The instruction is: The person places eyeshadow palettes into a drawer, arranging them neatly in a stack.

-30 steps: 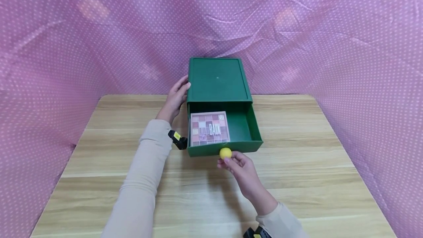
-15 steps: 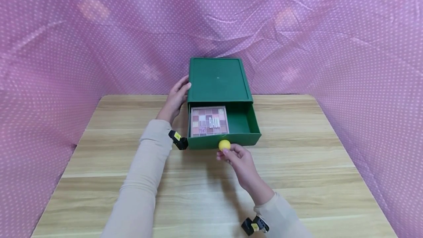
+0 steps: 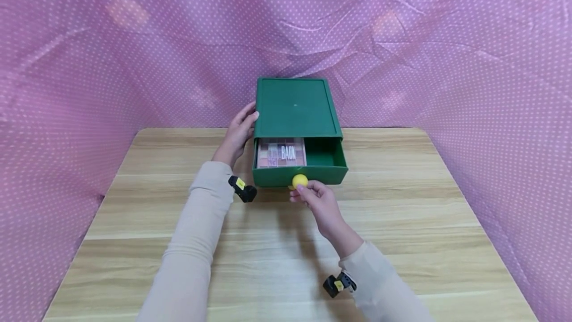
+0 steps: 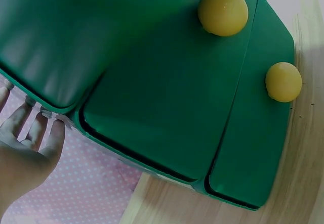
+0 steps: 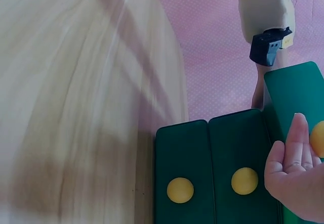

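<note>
A green drawer cabinet [image 3: 297, 108] stands at the back of the table, its top drawer [image 3: 272, 177] partly pulled out. An eyeshadow palette [image 3: 281, 153] lies in the drawer's left part, its rear end hidden under the cabinet top. My right hand [image 3: 325, 207] pinches the yellow round knob [image 3: 300, 180] on the drawer front; in the right wrist view that knob [image 5: 318, 139] sits at the frame's edge beside the fingers. My left hand [image 3: 237, 135] rests against the cabinet's left side, fingers extended along it, as the left hand [image 4: 28, 155] in its wrist view also shows.
Below, a middle drawer [image 4: 152, 102] and a bottom drawer [image 4: 248, 138] are closed, each with a yellow knob. Pink dotted cloth [image 3: 286, 24] hangs behind and around the wooden table [image 3: 402, 212]. Black wrist cameras [image 3: 338, 284] are strapped over both sleeves.
The top drawer has slid back further into the cabinet, carrying the palette with it. My right hand has moved forward with the knob. My left hand has stayed in place.
</note>
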